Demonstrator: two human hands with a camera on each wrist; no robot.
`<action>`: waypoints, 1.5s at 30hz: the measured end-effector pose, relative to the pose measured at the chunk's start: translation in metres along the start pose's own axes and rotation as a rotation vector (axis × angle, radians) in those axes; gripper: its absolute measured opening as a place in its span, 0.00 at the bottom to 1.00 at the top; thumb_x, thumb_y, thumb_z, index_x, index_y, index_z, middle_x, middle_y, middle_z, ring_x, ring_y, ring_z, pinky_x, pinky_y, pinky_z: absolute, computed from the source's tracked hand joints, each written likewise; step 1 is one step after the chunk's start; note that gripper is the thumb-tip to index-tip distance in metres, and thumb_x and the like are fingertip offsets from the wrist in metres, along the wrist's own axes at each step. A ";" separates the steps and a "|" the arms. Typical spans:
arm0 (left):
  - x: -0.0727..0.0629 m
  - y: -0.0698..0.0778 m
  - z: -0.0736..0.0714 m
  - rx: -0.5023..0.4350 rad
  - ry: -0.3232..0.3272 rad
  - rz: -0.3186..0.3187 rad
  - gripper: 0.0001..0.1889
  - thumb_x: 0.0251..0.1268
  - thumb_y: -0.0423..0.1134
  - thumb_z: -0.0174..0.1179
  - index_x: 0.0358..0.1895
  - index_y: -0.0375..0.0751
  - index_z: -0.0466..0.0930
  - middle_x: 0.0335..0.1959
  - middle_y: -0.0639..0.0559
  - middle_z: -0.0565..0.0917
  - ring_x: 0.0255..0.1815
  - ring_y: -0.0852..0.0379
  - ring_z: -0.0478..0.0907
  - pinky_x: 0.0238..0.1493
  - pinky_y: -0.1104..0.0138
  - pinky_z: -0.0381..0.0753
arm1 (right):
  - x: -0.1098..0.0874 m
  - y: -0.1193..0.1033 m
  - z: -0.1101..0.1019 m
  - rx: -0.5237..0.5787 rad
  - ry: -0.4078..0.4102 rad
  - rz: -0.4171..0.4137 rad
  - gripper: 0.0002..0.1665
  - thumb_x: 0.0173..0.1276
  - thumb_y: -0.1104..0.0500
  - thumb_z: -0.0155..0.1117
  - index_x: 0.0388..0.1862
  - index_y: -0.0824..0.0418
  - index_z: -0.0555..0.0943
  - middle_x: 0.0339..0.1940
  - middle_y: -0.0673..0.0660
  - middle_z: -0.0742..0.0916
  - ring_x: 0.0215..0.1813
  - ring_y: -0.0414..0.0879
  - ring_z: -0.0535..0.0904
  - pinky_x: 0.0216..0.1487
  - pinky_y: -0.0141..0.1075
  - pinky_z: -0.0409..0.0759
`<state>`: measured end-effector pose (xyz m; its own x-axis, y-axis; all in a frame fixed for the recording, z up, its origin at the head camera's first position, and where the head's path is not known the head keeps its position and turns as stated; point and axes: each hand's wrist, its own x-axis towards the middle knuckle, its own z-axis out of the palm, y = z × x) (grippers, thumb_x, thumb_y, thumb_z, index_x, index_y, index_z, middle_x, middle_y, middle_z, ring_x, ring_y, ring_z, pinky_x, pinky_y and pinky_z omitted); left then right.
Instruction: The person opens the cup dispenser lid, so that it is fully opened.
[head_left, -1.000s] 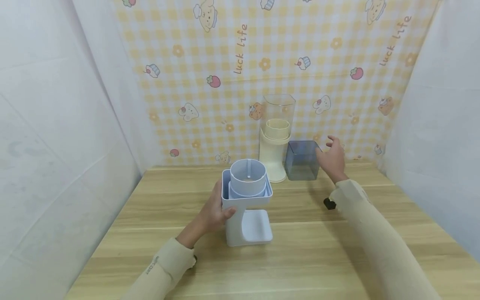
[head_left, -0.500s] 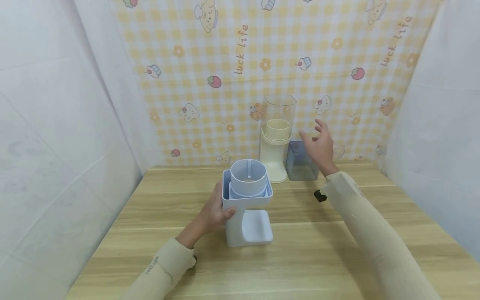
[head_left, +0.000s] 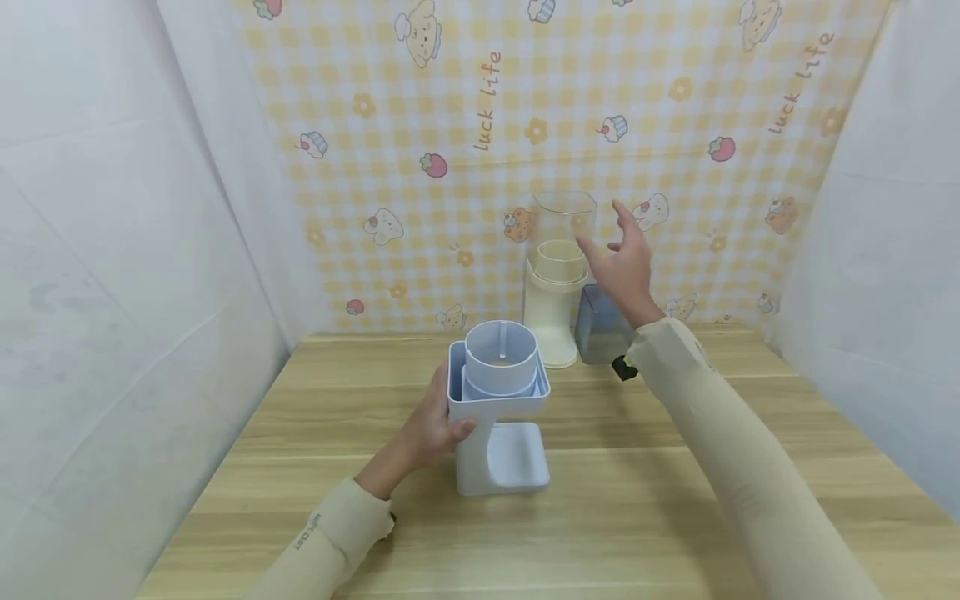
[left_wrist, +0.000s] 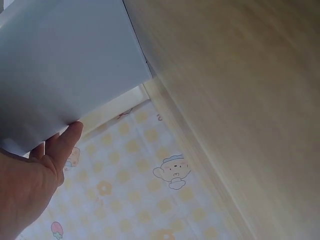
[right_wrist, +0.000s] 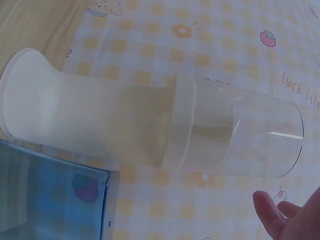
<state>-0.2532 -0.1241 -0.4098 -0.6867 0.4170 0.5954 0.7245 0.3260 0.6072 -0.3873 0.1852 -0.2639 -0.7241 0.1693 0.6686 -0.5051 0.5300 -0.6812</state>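
My left hand [head_left: 437, 425] grips the side of a pale blue dispenser stand [head_left: 472, 458], thumb in front and the other fingers partly hidden behind it. The stand is upright on the table; a round collar [head_left: 501, 358] rises inside its square top. In the left wrist view, fingers lie against the stand's flat grey-looking wall [left_wrist: 75, 65]. My right hand [head_left: 622, 262] is raised with its fingers apart, holding nothing. It is beside a clear container [head_left: 555, 218] set on a cream dispenser stand [head_left: 551, 321]; the right wrist view shows a gap between fingertips and container [right_wrist: 265, 135].
A transparent blue square container [head_left: 600, 333] stands right of the cream stand, partly behind the right forearm. A checked cloth backdrop [head_left: 375, 167] rises behind the wooden table [head_left: 360, 383]. White sheets [head_left: 97, 292] hang at both sides.
My right hand has moved left and upward, from beside the blue container to beside the clear one on the cream stand. The left hand keeps its grip on the pale blue stand.
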 end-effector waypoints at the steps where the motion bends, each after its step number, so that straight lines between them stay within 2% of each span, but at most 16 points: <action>1: 0.000 0.001 0.000 0.000 -0.002 -0.005 0.55 0.60 0.77 0.46 0.75 0.37 0.45 0.62 0.38 0.66 0.58 0.45 0.70 0.57 0.46 0.75 | 0.003 -0.001 0.002 -0.003 -0.006 -0.002 0.46 0.65 0.41 0.68 0.77 0.52 0.62 0.74 0.59 0.70 0.64 0.61 0.73 0.60 0.51 0.75; 5: 0.000 0.001 -0.001 0.016 0.002 0.006 0.54 0.60 0.78 0.45 0.75 0.37 0.45 0.61 0.38 0.66 0.58 0.45 0.70 0.57 0.47 0.75 | 0.009 -0.006 0.007 -0.007 -0.049 0.022 0.45 0.66 0.41 0.66 0.77 0.51 0.62 0.75 0.58 0.69 0.61 0.63 0.74 0.61 0.52 0.73; 8: 0.000 0.000 -0.001 0.021 0.006 0.023 0.55 0.61 0.78 0.45 0.75 0.36 0.46 0.60 0.37 0.67 0.57 0.45 0.69 0.57 0.48 0.74 | 0.012 -0.008 0.011 -0.019 -0.072 0.045 0.44 0.66 0.42 0.66 0.77 0.50 0.63 0.74 0.58 0.69 0.65 0.59 0.70 0.63 0.51 0.72; 12: -0.001 0.000 -0.002 0.019 -0.003 0.008 0.55 0.60 0.78 0.45 0.75 0.37 0.45 0.61 0.38 0.66 0.57 0.46 0.70 0.57 0.48 0.75 | 0.018 -0.009 0.016 -0.028 -0.080 0.057 0.43 0.66 0.42 0.66 0.77 0.52 0.63 0.74 0.58 0.69 0.71 0.54 0.65 0.67 0.49 0.68; 19: -0.002 -0.001 -0.002 0.020 -0.015 -0.022 0.56 0.59 0.79 0.45 0.76 0.36 0.44 0.61 0.37 0.65 0.57 0.45 0.69 0.56 0.46 0.74 | 0.024 -0.007 0.026 -0.040 -0.145 0.099 0.47 0.65 0.36 0.64 0.79 0.48 0.60 0.78 0.56 0.64 0.77 0.53 0.56 0.75 0.52 0.54; 28: -0.002 -0.006 0.000 0.059 0.002 -0.002 0.57 0.58 0.80 0.43 0.76 0.34 0.46 0.61 0.37 0.66 0.58 0.44 0.68 0.57 0.45 0.71 | 0.024 0.000 0.036 -0.050 -0.124 0.077 0.47 0.65 0.44 0.69 0.78 0.50 0.60 0.77 0.55 0.65 0.76 0.55 0.58 0.73 0.54 0.58; 32: -0.002 -0.004 -0.002 0.065 0.008 -0.015 0.58 0.57 0.81 0.43 0.76 0.34 0.46 0.61 0.36 0.66 0.58 0.42 0.68 0.58 0.43 0.71 | 0.025 0.002 0.041 -0.068 -0.104 0.081 0.50 0.61 0.42 0.73 0.77 0.52 0.60 0.75 0.57 0.68 0.74 0.58 0.61 0.71 0.54 0.61; 37: -0.001 -0.004 -0.002 0.055 -0.010 -0.033 0.58 0.56 0.81 0.44 0.76 0.35 0.46 0.62 0.36 0.65 0.59 0.43 0.66 0.59 0.44 0.70 | 0.022 0.003 0.051 -0.087 -0.067 0.121 0.56 0.56 0.36 0.74 0.77 0.49 0.57 0.71 0.64 0.69 0.70 0.64 0.64 0.65 0.58 0.66; 40: -0.001 -0.003 -0.003 0.050 -0.011 -0.038 0.59 0.56 0.82 0.44 0.75 0.35 0.47 0.61 0.37 0.65 0.59 0.44 0.67 0.58 0.44 0.70 | 0.020 0.004 0.056 -0.103 -0.044 0.116 0.58 0.53 0.33 0.74 0.77 0.47 0.55 0.69 0.68 0.69 0.67 0.67 0.66 0.61 0.60 0.69; 45: -0.002 -0.003 -0.003 0.042 -0.024 -0.048 0.58 0.56 0.81 0.45 0.75 0.36 0.47 0.61 0.38 0.65 0.59 0.44 0.66 0.59 0.45 0.70 | 0.017 0.007 0.063 -0.112 -0.004 0.096 0.60 0.51 0.34 0.76 0.77 0.45 0.54 0.72 0.65 0.66 0.67 0.67 0.65 0.59 0.60 0.70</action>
<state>-0.2538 -0.1287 -0.4108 -0.7193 0.4200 0.5534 0.6932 0.3809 0.6119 -0.4328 0.1400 -0.2760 -0.7688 0.2205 0.6003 -0.3778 0.6007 -0.7045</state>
